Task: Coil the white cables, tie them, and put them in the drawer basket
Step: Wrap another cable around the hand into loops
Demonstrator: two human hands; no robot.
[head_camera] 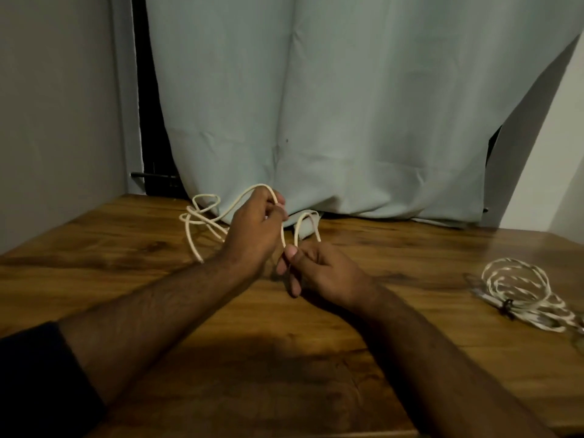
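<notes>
A: status? where's the cable?

B: loose white cable is on the wood table, just in front of the curtain hem. Part is lifted off the table in both hands, the rest sprawls left of the hands, not coiled yet.

A: hands?

B: left hand pinches a raised loop up by the hem. Right hand sits nearer the table edge, thumb and fingers curled round a strand; a small arch of cable stands between right hand and curtain.

A: other one?

B: 2nd cable, the coiled bundle, lies far right of the curtain, w/ a dark tie on it. Looks done, IMO. No drawer or basket in view.

A: risks?

B: 1) slack left of the hands crosses itself; pulling it in fast prob tightens a knot. 2) loops uneven if right hand lets a strand slip, then the coil springs open before tying. 3) the arch touches or nearly touches the hem, can't tell; could snag cloth when drawn in.

A: so?

B: feed slack slowly, keep each loop pinned.
</notes>
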